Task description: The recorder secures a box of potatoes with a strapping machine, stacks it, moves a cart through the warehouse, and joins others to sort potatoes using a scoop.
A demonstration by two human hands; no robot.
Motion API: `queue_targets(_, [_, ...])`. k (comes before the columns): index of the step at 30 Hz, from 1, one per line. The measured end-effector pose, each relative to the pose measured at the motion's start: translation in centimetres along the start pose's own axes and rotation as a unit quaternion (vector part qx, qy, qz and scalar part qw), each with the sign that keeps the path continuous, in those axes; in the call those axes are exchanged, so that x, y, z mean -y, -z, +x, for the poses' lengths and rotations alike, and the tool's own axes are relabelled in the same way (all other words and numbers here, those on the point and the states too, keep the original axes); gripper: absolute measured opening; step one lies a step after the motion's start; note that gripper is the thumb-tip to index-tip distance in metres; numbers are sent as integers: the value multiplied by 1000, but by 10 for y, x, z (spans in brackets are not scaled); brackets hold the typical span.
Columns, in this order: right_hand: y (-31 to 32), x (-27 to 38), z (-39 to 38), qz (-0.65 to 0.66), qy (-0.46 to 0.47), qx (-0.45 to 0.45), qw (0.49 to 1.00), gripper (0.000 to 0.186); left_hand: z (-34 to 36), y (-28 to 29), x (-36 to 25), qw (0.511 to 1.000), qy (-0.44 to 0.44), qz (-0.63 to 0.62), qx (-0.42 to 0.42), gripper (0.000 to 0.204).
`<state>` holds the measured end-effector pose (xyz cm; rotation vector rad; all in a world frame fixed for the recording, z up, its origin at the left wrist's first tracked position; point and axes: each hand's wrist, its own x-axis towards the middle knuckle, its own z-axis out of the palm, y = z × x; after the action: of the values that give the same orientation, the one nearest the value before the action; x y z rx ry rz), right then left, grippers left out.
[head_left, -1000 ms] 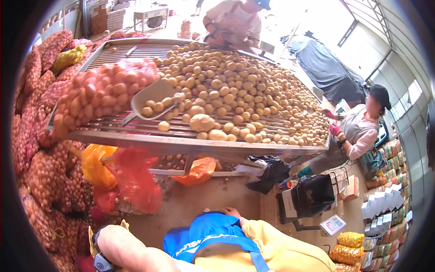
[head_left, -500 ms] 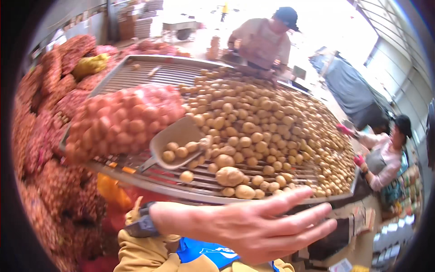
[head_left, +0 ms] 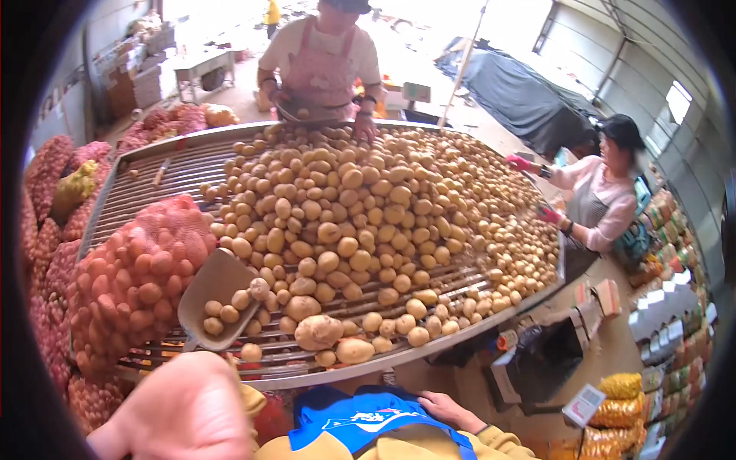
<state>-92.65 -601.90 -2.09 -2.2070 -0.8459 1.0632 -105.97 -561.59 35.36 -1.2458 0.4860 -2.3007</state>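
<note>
**My hands at the near rim of the potato table**

My left hand (head_left: 180,414) is raised close under the camera at the lower left, so near that it is a blurred, pale mass. It shows its back or side to me, and the fingers are not separable; I cannot tell whether it is spread or curled, and I see nothing in it. It sits just below the near rim of the sorting table (head_left: 138,165), closest to the metal scoop (head_left: 215,295) that lies on the slats with a few potatoes in its bowl, but it is not touching the scoop.

My right hand (head_left: 448,410) rests low against my body, palm down, fingers loosely laid on the blue apron (head_left: 360,418) at my waist. It grips nothing; the fingers lie nearly flat, and the wrist runs off into a yellow sleeve at the bottom edge.

The heap of potatoes (head_left: 360,215) covers the middle and right of the table, thinning to loose ones along the near rim. A filled red net sack (head_left: 134,280) lies on the table just left of the scoop, touching it.

My left forearm is cut off by the frame. Two other people stand at the far and right sides of the table, their hands partly hidden among the potatoes.
</note>
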Motion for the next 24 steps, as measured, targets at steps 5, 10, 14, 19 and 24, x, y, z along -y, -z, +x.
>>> queue_targets(5, [86, -38, -7, -217, 39, 100, 970, 33, 2, -76, -132, 955, 103, -243, 139, 21])
queue_targets(10, [166, -32, 10, -213, 59, 111, 969, 33, 2, -146, -191, 975, 96, -199, 18, 30])
queue_targets(14, [175, -69, 38, -98, 130, 80, 983, 25, 2, -168, -211, 973, 110, -190, 72, 33])
queue_targets(19, [173, -120, 67, -204, 256, 129, 936, 26, 12, -186, -236, 948, 216, -185, 142, 24])
queue_targets(24, [168, -140, 91, -200, 242, 138, 940, 21, 13, -194, -236, 952, 164, -206, 156, 24])
